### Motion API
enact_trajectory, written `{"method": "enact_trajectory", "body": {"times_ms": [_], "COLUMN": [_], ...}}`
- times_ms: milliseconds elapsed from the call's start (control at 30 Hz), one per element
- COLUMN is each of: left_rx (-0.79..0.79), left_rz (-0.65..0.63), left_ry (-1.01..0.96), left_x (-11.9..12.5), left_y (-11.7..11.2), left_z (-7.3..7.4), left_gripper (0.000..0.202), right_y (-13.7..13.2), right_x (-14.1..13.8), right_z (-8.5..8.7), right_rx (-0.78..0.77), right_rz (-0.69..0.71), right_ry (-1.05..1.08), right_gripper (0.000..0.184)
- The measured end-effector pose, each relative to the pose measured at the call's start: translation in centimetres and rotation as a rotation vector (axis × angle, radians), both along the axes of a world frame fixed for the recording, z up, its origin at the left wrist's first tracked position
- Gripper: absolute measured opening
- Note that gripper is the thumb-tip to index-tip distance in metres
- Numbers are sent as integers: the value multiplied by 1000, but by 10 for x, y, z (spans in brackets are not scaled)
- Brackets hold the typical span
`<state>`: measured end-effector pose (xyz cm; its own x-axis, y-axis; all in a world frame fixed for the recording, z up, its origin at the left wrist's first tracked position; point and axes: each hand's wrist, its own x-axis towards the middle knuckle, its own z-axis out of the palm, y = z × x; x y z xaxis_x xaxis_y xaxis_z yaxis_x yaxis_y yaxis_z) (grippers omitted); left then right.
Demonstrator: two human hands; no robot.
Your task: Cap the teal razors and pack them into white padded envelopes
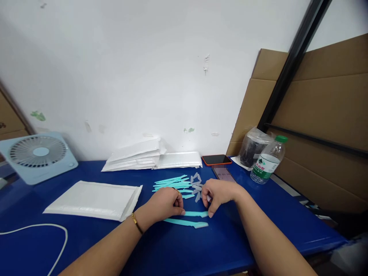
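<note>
My left hand (pixel 166 203) is closed, pinching the left end of a teal plastic strip (pixel 195 214) that lies on the blue table (pixel 178 249). My right hand (pixel 219 193) is closed at the strip's right end, fingers curled on its translucent cap. A second teal strip (pixel 186 223) with a pale tip lies just in front of the first. Behind the hands sits a pile of several teal strips (pixel 171 183) and several small translucent caps (pixel 197 188).
A white padded envelope (pixel 94 200) lies at the left, a stack of them (pixel 149 157) against the wall. A small fan (pixel 37 155) stands far left, with a white cable (pixel 57 237) nearby. Two phones (pixel 216 159) (pixel 224 174), a water bottle (pixel 268 160) and a bagged dark jar (pixel 251 147) are at the right.
</note>
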<state>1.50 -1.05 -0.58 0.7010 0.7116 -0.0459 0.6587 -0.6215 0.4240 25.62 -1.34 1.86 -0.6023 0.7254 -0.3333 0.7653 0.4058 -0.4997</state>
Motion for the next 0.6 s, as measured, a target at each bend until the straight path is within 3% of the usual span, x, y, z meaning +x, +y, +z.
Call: {"method": "enact_trajectory", "body": {"times_ms": [233,400,500,600], "left_rx": [80,193,98,-76], "left_rz": [97,219,103,-47], "left_ry": [35,2,-52,-8], "left_x": [-6,-13,-11,-8], "left_y": [13,17,7,-3], "left_z": [-2,8,13,13], "left_gripper": [13,15,30,30], "right_y": [3,13,13,5], "right_x": [-7,7,10,5], "right_z": [-6,0,3,5], "right_rx": [62,252,325,238], "right_rz": [-67,-309,-347,-218], "right_ry": [-40,0,16,63], "right_gripper": [26,29,26,27]}}
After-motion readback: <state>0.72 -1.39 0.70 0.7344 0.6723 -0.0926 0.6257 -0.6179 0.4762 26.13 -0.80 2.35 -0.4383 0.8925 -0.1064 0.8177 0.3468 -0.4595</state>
